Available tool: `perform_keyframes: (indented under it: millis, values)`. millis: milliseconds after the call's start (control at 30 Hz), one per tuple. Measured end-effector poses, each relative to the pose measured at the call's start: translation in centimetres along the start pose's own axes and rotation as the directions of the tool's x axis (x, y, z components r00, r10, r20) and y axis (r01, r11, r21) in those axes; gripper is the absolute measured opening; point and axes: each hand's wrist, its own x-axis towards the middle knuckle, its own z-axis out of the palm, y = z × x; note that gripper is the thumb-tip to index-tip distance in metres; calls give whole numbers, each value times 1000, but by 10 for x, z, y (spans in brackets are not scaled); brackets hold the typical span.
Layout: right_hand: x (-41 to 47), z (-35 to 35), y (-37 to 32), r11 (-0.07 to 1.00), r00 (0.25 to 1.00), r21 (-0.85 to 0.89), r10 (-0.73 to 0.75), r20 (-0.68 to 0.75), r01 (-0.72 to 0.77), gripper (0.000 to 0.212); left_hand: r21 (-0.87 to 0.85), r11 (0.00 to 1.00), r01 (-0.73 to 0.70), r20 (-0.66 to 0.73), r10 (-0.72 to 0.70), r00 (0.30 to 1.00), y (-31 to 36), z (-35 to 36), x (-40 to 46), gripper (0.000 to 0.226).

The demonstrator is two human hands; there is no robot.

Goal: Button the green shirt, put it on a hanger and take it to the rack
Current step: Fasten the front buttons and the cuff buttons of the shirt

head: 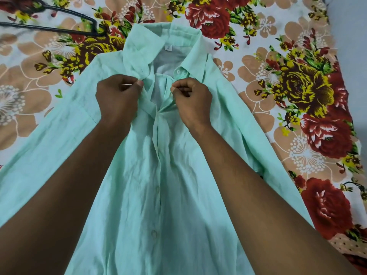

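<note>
**Both hands at the shirt's open neck**

The green shirt (158,175) lies face up on a flowered bedsheet (297,96) and fills the middle of the frame, collar toward the top, hem running out at the bottom edge. Its sleeves spread toward the lower left and down the right side. The front is closed along the lower part: buttons (154,233) sit in a line down the centre. Near the collar the two front edges are parted, showing the paler inside of the back and a small white label (167,49) under the collar. One button (178,71) shows on the right collar stand, undone.

The left hand (117,100) is in the middle of the frame, left of the opening, fingers curled, thumb and forefinger pinching the left front edge just below the collar. The right hand (191,100) is just right of the opening, also curled, pinching the right front edge. The two hands are near each other but apart, with the open gap of the shirt between them. Both forearms reach in from the bottom corners, over the shirt.

A black hanger (59,18) lies on the sheet in the upper left of the frame, its nearer end just beside the left collar point; whether they touch I cannot tell.
</note>
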Motion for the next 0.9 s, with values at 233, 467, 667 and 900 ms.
perform_keyframes:
  millis: [233,467,667,900]
  values:
    - [6,-1,-10,985,998,173,13,65,-24,6,-301,929,213,263,-134,955,14,16,6,7]
    - [13,3,-8,978,990,186,72,120,-93,6,-294,938,181,313,-84,946,10,24,5,9]
    - [15,5,3,988,992,132,69,109,-83,7,-264,956,131,301,-47,952,-1,29,7,9]
    - [15,3,8,983,983,152,79,166,-105,9,-208,977,44,323,26,946,-4,26,5,20]
